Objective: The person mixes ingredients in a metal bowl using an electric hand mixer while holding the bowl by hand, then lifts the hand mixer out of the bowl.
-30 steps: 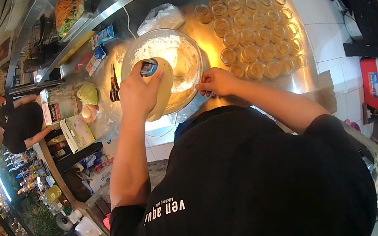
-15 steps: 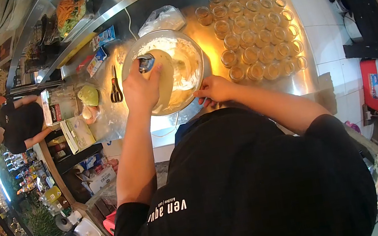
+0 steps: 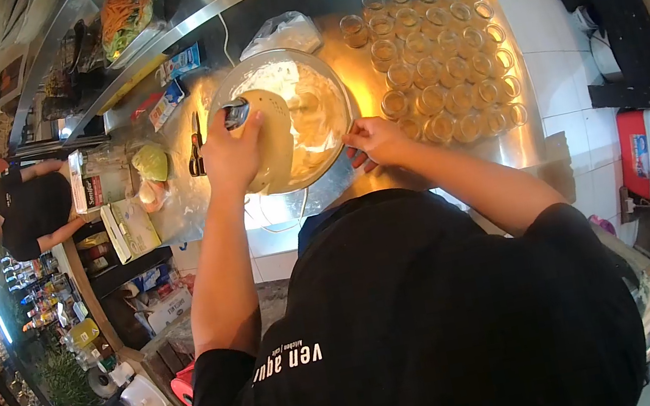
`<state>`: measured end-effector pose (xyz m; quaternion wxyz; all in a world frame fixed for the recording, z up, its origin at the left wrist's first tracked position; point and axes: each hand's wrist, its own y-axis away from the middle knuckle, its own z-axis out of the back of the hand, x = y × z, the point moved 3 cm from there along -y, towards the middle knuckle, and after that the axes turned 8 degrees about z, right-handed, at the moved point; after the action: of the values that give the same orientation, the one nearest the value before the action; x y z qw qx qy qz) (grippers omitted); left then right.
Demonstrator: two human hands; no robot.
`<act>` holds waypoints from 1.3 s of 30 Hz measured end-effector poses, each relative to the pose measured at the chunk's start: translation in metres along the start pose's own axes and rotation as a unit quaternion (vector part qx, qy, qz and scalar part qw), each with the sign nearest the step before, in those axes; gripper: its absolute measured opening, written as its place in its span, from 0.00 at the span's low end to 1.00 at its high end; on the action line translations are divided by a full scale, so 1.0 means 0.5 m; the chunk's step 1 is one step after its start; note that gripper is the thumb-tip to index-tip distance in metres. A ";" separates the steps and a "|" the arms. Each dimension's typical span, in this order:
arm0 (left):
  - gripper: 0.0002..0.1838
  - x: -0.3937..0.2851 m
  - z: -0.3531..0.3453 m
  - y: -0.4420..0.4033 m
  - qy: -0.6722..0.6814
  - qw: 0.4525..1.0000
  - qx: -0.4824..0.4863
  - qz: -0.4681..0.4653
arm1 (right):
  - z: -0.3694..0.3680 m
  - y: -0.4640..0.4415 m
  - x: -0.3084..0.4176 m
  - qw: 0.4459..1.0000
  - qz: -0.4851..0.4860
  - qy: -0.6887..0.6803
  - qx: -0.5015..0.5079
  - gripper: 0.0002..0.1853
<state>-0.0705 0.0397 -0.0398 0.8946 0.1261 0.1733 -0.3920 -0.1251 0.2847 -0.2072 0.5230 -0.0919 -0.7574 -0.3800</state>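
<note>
Cream-coloured, rounded and seen from above, a handheld appliance that looks like a mixer (image 3: pixel 274 130) is gripped in my left hand (image 3: pixel 233 151) over the left half of a large bowl (image 3: pixel 344 96). Its lower end is hidden. Inside the bowl is a pale, creamy mixture (image 3: pixel 317 105) with swirled marks. My right hand (image 3: pixel 373 141) has its thumb and forefinger closed on the bowl's lower right rim, the other fingers curled below. A pair of black-handled scissors (image 3: pixel 196 154) lies left of the bowl.
Rows of glass jars (image 3: pixel 427 70) stand right of the bowl on the metal counter (image 3: pixel 189 213). A plastic bag (image 3: pixel 280 36) lies behind it. Packets (image 3: pixel 169 104) and a green cabbage (image 3: pixel 151 163) are at left, where another person (image 3: pixel 38 206) stands. A pale cord runs below the bowl.
Over the last half second, my left hand and the appliance have shifted slightly left. My right hand has moved a little up and right along the rim.
</note>
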 end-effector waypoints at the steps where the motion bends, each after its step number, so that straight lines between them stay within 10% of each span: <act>1: 0.40 0.010 0.002 -0.003 -0.011 1.000 0.023 -0.006 | 0.003 0.001 0.005 0.998 0.027 -0.023 -0.047 0.16; 39: 0.39 0.014 -0.028 -0.070 0.066 0.996 0.036 0.038 | -0.016 -0.022 0.006 0.995 0.084 -0.016 -0.053 0.15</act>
<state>-0.0949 0.0171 -0.0583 0.8902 0.1907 0.2129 -0.3549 -0.1267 0.2711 -0.2087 0.5353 -0.1883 -0.7342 -0.3728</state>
